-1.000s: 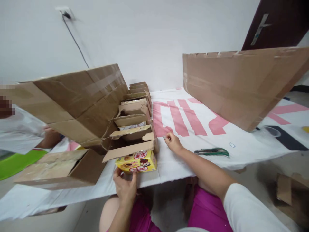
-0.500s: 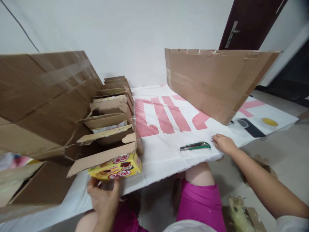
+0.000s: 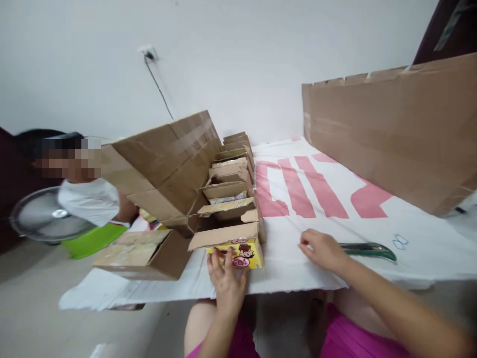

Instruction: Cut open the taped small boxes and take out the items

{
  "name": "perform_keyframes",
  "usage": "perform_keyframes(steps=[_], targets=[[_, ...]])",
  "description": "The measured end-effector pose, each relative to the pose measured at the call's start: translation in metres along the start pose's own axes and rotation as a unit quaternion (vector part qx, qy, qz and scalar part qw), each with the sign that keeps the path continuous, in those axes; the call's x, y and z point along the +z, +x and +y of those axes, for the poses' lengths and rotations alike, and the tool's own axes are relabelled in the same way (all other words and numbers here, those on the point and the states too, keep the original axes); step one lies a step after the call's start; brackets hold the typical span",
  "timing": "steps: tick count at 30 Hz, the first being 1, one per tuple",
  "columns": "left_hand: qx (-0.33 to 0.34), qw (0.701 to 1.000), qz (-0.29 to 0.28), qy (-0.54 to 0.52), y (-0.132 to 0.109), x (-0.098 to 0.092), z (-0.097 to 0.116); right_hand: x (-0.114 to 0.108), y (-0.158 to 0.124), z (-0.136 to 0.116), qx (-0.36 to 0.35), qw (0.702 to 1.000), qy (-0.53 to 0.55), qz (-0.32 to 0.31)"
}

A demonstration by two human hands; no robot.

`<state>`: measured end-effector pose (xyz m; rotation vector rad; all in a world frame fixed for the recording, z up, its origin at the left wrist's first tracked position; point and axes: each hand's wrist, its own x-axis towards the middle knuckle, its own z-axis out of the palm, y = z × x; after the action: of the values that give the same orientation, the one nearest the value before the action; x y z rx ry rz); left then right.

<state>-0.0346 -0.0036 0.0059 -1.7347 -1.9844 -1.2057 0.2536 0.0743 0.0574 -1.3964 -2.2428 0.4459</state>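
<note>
My left hand grips the front of a yellow snack box that lies at the near edge of the white cloth-covered table, under a cardboard flap. My right hand rests on the cloth to the right of it, fingers curled in a loose pinch; what it holds, if anything, I cannot make out. A green utility knife lies just right of that hand. A row of open small cartons runs back from the yellow box toward the wall.
A large opened carton leans at the left, with a flat box in front of it. A big cardboard sheet stands at the right. Small clips lie beyond the knife. Another person sits at far left beside a fan.
My right hand came back from beside the clips, leftward past the knife. The view swung left, so the other person and the fan show. My left hand stays on the yellow box.
</note>
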Motion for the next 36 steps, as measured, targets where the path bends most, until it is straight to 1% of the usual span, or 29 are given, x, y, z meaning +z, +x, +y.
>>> perform_keyframes(steps=[1,2,4,6,8,13,17,22,29,36], targets=[[-0.01,1.0,-0.004,0.005,0.001,0.002,0.0,0.016,0.012,-0.013,-0.018,0.999,0.037,0.001],[-0.014,1.0,-0.008,0.011,0.002,0.004,-0.001,0.032,0.023,-0.023,-0.021,0.998,0.065,0.005],[-0.005,0.999,-0.018,0.029,0.003,0.007,-0.006,0.058,0.041,-0.033,-0.015,0.996,0.09,0.01],[0.01,0.999,-0.024,0.047,0.004,0.008,-0.01,0.074,0.049,-0.032,-0.009,0.994,0.105,0.009],[0.013,0.998,-0.027,0.052,0.008,0.01,-0.013,0.082,0.051,-0.026,-0.012,0.992,0.124,0.004],[-0.025,0.999,-0.026,0.041,0.03,0.022,-0.008,0.08,0.046,-0.014,-0.007,0.986,0.167,-0.001],[-0.025,0.996,-0.033,0.08,0.047,0.035,-0.003,0.079,0.046,-0.016,-0.014,0.984,0.178,-0.012],[-0.008,0.991,-0.051,0.12,0.054,0.04,-0.003,0.079,0.043,-0.019,-0.02,0.982,0.185,-0.022],[-0.016,0.991,-0.065,0.114,0.06,0.041,-0.007,0.08,0.042,-0.02,-0.02,0.98,0.194,-0.027],[-0.03,0.99,-0.075,0.115,0.076,0.054,-0.01,0.08,0.041,-0.018,-0.022,0.981,0.193,-0.03]])
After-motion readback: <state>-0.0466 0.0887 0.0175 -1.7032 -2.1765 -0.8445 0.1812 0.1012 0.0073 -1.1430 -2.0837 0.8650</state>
